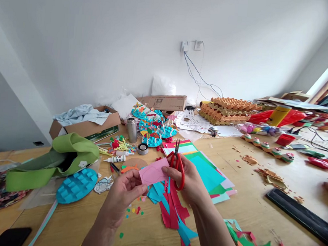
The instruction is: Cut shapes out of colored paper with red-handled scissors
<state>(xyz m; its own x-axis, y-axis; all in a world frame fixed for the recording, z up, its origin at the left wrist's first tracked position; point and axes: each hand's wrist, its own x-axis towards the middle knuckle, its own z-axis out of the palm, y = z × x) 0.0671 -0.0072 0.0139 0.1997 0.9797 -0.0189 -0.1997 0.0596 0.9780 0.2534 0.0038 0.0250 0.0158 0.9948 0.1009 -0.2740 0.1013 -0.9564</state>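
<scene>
Your left hand [123,198] pinches a pink paper sheet [152,171] between thumb and fingers, over the middle of the wooden table [230,220]; your right hand [189,180] closes on red-handled scissors [177,173], its fingers partly hidden by the loops; the sheet's faint outline is hard to make out; paper strips [170,211] lie beneath.

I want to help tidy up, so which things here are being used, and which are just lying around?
Being used: pink paper in the left hand; red-handled scissors in the right hand.

Just lying around: coloured paper stack; paper strips; glue bottle; steel flask; egg trays.
</scene>
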